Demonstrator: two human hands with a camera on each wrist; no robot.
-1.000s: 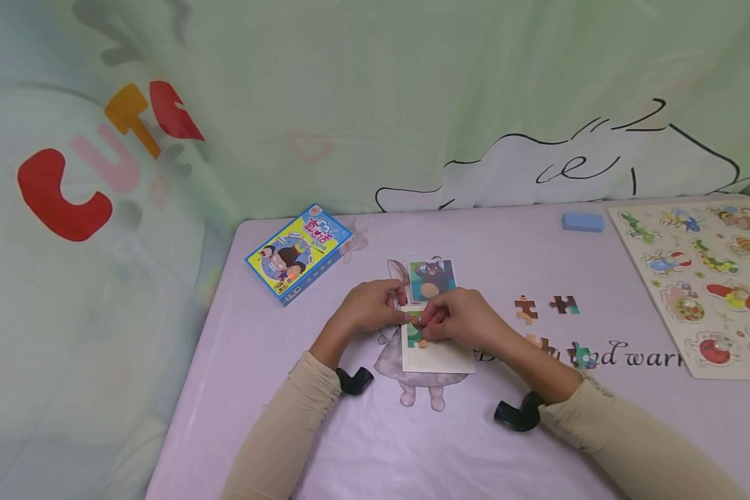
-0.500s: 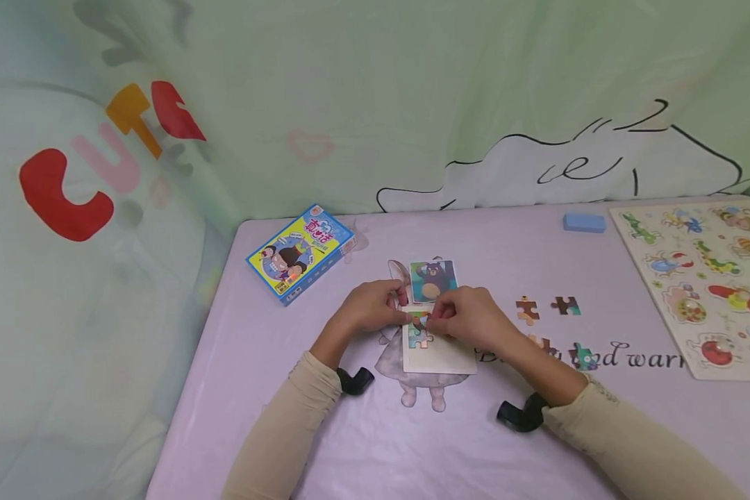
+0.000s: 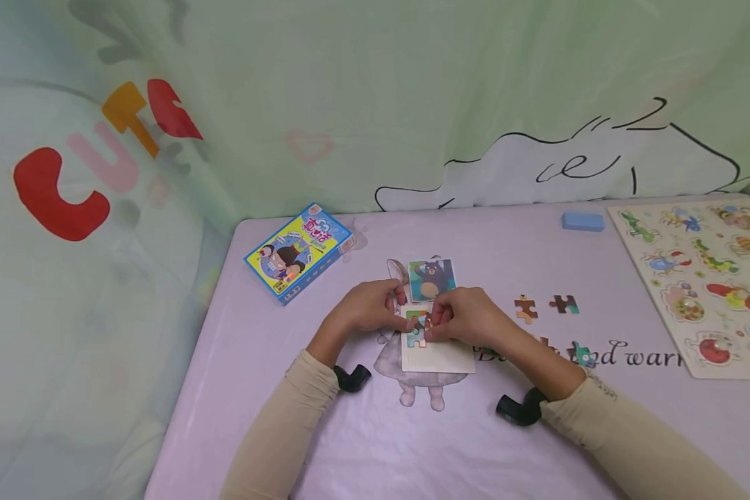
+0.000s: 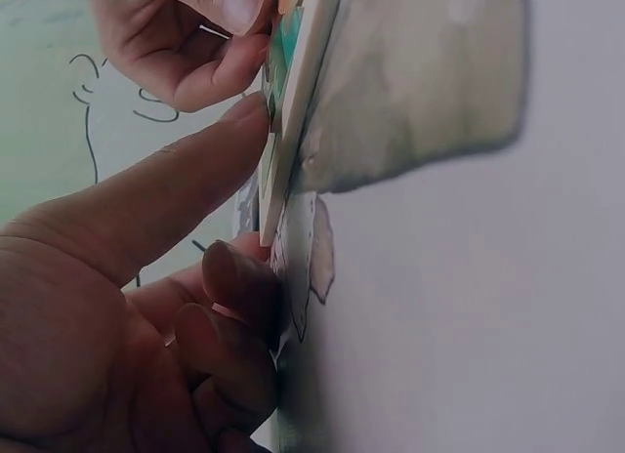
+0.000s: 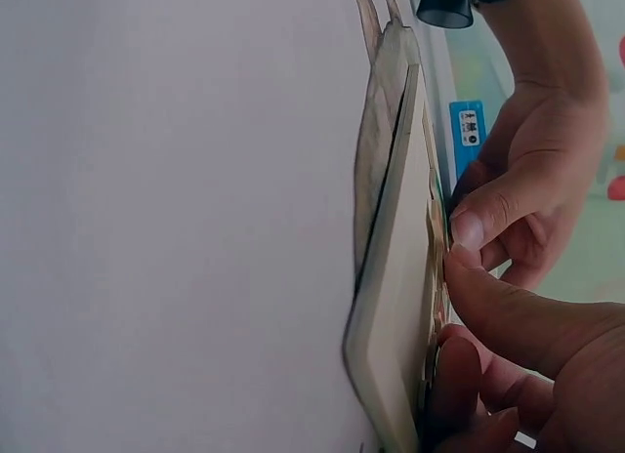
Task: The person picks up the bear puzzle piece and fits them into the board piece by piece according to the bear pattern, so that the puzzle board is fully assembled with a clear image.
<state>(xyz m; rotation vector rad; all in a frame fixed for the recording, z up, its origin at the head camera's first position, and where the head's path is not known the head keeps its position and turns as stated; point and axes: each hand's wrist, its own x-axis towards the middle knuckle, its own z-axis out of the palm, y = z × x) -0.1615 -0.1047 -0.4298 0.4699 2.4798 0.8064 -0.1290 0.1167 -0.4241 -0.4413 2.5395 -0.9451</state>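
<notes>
In the head view a cream puzzle board (image 3: 437,361) lies on the table with joined jigsaw pieces (image 3: 414,337) in its upper left part. My left hand (image 3: 367,307) holds the board at its upper left side; in the left wrist view, its thumb (image 4: 220,145) presses on the pieces and a fingertip touches the board's end. My right hand (image 3: 470,316) pinches a small brown and orange puzzle piece (image 3: 428,319) against the joined pieces. The right fingers partly cover that piece. Just above the board lies a bear picture card (image 3: 433,280).
Right of the board lie several loose puzzle pieces (image 3: 526,307), some partly hidden by the right forearm. A blue and yellow card box (image 3: 300,251) sits at the left. Toward the back right are a blue block (image 3: 582,221) and an insect peg board (image 3: 694,292).
The right hand has shifted slightly right and its piece has turned, showing its brown and orange face beside the joined pieces. My left hand stays nearly still, its thumb slightly further over the pieces.
</notes>
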